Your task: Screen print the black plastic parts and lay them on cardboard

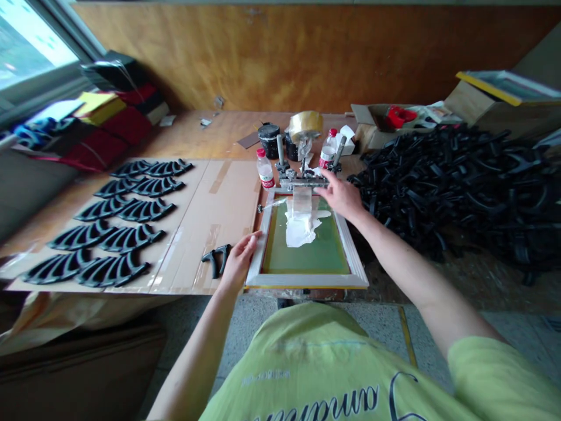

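Rows of black fan-shaped plastic parts on cardboard sheet, left side of counter. Black forked part just beside left hand, which lies flat, fingers loosely spread, on near-left corner of wooden screen-printing frame. White ink on green mesh inside frame. Right hand spread, pinching nothing, fingertips near hinge clamp at frame's far edge. Heap of black parts on right.

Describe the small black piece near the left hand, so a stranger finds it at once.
On the table, find the cardboard sheet beside the screen frame. Near the left hand lies a black forked piece. Unlike the paired rows of larger black parts farther left, it lies alone.
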### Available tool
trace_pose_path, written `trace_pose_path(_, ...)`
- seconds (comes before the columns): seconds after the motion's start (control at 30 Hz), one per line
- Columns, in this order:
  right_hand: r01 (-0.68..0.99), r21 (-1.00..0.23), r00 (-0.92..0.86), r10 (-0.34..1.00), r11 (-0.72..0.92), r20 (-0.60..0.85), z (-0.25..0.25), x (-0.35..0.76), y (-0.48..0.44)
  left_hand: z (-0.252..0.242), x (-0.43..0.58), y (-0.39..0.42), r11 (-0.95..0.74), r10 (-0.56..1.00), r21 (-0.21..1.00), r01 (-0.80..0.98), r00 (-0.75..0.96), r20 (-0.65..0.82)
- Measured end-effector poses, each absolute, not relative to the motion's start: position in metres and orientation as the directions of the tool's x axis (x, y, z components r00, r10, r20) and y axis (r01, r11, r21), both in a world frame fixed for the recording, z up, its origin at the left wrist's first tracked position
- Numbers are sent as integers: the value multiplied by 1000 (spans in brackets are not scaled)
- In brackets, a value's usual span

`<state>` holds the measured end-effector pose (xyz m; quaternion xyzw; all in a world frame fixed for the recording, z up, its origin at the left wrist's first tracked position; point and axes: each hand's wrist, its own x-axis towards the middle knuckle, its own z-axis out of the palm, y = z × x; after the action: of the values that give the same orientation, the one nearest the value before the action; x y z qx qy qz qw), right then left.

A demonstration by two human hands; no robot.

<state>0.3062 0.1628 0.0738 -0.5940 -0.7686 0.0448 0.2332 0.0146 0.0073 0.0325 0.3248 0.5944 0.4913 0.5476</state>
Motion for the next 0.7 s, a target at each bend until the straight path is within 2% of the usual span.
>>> trace_pose_path(0.07,899,-414,3,944,142,329,70,337,166,53,17,23,179,958,971,-161,-197,-209)
trace_pose_path(0.13,900,-431,56,964,64,259,52,357,157,74,23,45,20,976,981,-194,-209,-61)
trace_pose_path(0.2,901,-422,-27,986,95,164,26,358,138,95,28,70,-82,976,972,-219,-215,34)
trace_pose_path(0.27,896,-395,-182,979,203,92,-2,342,115,112,32,93,-102,977,968,-228,-206,55)
trace_pose_path(0.37,904,-279,-340,940,325,-9,-26,307,88,116,39,104,-125,970,955,-269,-233,61)
trace_pose_path(0.43,928,-225,-328,939,299,-106,-28,288,78,101,49,90,-73,969,949,-305,-249,-5)
trace_pose_path(0.47,942,-225,-285,946,247,-156,-26,281,74,88,56,76,27,975,948,-317,-201,-94)
trace_pose_path(0.5,954,-238,-231,955,184,-187,-23,274,69,73,65,59,153,969,935,-320,-137,-206)
trace_pose_path(0.57,951,-291,-159,973,106,-165,-18,261,55,42,83,23,544,839,807,-230,152,-522)
trace_pose_path(0.63,907,-363,-246,968,212,-47,-16,246,39,16,96,-6,659,752,694,-290,239,-614)
trace_pose_path(0.7,793,-426,-457,888,435,57,-17,238,30,-3,94,-20,658,742,635,-404,202,-640)
